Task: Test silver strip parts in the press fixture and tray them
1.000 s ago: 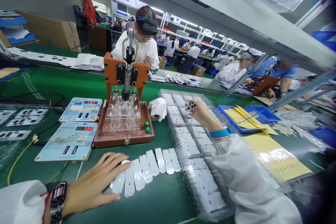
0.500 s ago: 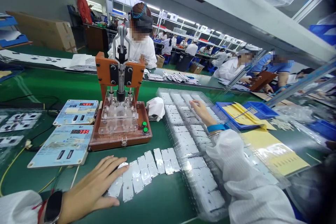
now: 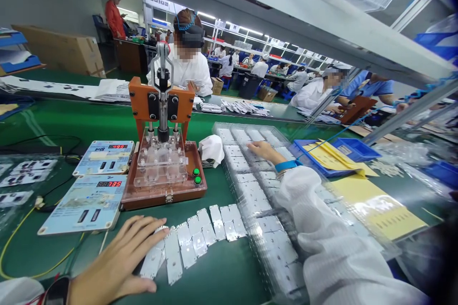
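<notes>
My left hand [image 3: 132, 252] lies with fingers stretched out and thumb apart, its fingertips resting on the left end of a row of thin silvery-white plates [image 3: 173, 255]. These flat, rectangular pieces lie side by side in a curve on the green table. Over the far middle part of a clear plastic tray [image 3: 250, 217] is my right hand [image 3: 264, 151], a blue band round its wrist. Its fingers are bent and close together at the tray's compartments; whatever is between the fingertips is hidden. Similar plates fill many of the tray's compartments.
An orange-framed toggle press [image 3: 162, 105] stands on a brown box behind the plates. Left of it are two light-blue meters [image 3: 84, 205] with red digits. Blue bins [image 3: 354, 148] and yellow sheets [image 3: 375, 205] lie right of the tray. A white-clad person [image 3: 189, 66] sits opposite.
My right hand has shifted left across the tray. My left hand has slid slightly left and toward me, still touching the plates at the row's left end. The camera view has tilted slightly.
</notes>
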A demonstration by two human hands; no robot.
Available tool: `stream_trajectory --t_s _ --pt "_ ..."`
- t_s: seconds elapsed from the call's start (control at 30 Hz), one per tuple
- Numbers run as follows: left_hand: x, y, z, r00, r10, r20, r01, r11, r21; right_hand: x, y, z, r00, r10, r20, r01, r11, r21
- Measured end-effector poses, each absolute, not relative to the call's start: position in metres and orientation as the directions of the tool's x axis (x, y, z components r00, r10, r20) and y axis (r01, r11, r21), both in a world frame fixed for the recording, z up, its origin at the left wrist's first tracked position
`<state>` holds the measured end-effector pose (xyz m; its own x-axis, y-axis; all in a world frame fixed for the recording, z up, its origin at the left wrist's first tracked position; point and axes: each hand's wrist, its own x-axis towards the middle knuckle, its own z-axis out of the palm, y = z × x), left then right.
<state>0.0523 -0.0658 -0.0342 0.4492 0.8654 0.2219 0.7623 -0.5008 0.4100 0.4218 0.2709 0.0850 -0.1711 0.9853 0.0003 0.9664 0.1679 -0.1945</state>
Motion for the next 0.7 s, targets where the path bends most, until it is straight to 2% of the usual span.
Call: stream_trajectory --t_s 0.13,0.23,0.43,0.53,0.7 --pt "0.045 -0.065 -0.026 0.475 0.839 0.266 0.767 -0.543 0.343 0.427 0.273 0.084 -0.198 0.980 -0.017 0.968 0.193 -0.164" --pt "0.037 -0.057 -0.018 0.480 0.821 0.308 0.781 -0.560 0.277 0.427 0.275 0.084 -0.124 0.990 0.065 0.985 0.131 -0.114" --pt "0.029 -0.027 0.011 0.282 0.829 0.483 0.873 -0.430 0.228 0.409 0.277 0.076 0.040 0.968 0.247 0.996 -0.018 -0.093" --pt "0.030 -0.010 0.024 0.160 0.857 0.490 0.911 -0.319 0.260 0.396 0.278 0.076 0.056 0.959 0.278 0.991 -0.019 -0.131" --pt "0.034 0.024 0.038 0.055 0.934 0.352 0.899 -0.200 0.390 0.379 0.275 0.087 -0.008 0.945 0.328 0.975 0.079 -0.205"
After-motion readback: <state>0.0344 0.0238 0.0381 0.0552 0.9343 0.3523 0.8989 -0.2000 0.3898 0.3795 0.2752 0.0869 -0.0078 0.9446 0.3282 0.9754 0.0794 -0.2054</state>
